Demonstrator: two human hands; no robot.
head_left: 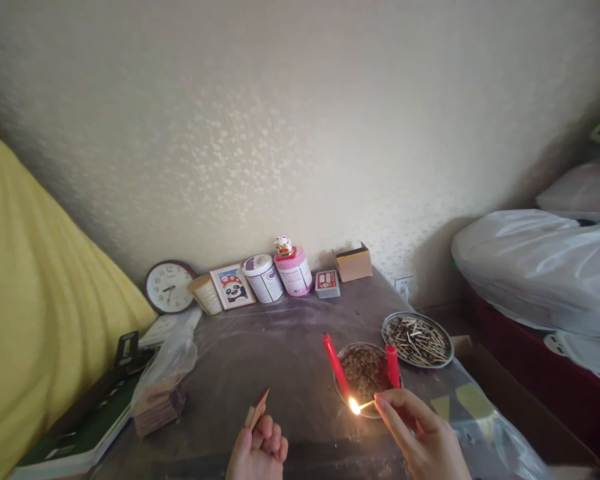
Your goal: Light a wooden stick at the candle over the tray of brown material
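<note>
Flame flickered on the lit match (361,405) pinched in the right hand (423,437), just beside the leaning red candle (335,366); left hand (258,453) gripped the matchbox (256,408). Wick-lighting step; next needs flame raised to the tip.

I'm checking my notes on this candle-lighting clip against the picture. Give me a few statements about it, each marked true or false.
1. The right hand holds a burning match. True.
2. The left hand is empty. False: it grips a matchbox.
3. Two red candles stand at a round dish. True.
4. The metal plate of spent matches lies left of the dish. False: right of it.
5. A wall clock leans against the wall. True.
</note>
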